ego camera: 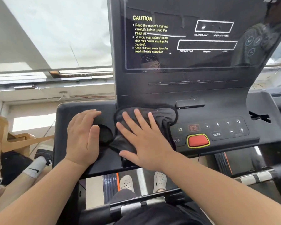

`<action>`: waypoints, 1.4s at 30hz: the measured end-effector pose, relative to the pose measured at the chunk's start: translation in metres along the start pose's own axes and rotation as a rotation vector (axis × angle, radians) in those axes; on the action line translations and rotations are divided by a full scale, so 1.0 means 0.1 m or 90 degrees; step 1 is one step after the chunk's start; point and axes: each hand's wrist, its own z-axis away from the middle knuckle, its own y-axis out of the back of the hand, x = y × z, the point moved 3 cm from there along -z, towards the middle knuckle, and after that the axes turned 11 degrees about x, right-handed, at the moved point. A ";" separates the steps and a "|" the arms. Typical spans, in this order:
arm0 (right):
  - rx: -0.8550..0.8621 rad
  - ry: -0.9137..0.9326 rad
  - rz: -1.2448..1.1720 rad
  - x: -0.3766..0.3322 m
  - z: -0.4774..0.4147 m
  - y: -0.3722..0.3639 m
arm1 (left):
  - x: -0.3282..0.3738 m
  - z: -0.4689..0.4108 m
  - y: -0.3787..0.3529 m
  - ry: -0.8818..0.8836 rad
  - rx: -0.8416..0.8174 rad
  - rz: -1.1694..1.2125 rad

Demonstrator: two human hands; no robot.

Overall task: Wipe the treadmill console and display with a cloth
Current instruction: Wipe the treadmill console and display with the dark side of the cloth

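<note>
The black treadmill console [234, 111] fills the middle of the view, with its glossy display [201, 59] rising above it; droplets speckle the display's lower part. A dark grey cloth [162, 115] lies crumpled over the console's left-centre. My right hand [141, 140] presses flat on the cloth with fingers spread and straight. My left hand [83, 137] rests flat on the console's left side, beside a round cup recess [106, 134], fingers straight and holding nothing.
A red stop button [198, 140] and a panel of speed keys [222, 127] sit right of the cloth. Another person's leg with a white sock and dark shoe [40, 159] is at the left. My feet in white clogs [143, 182] stand below on the belt.
</note>
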 end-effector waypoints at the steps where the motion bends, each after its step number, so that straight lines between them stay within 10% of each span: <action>1: -0.011 0.040 -0.001 -0.01 0.11 -0.01 | 0.00 0.00 0.01 0.006 0.007 0.005; 4: -0.020 0.077 0.008 0.18 0.46 0.00 | -0.01 0.00 0.00 0.017 0.001 -0.003; 13: 0.024 -0.282 0.029 0.41 0.08 0.01 | 0.00 -0.01 -0.03 -0.002 -0.028 -0.041; 23: 0.021 0.036 0.006 -0.12 0.31 -0.06 | 0.01 -0.02 -0.03 -0.012 -0.027 -0.063; 33: -0.032 -0.323 0.056 0.49 0.51 0.06 | 0.04 -0.03 -0.13 -0.035 -0.169 -0.237; 42: 0.007 0.013 0.019 -0.03 0.53 -0.07 | 0.04 -0.03 -0.09 0.004 -0.144 -0.206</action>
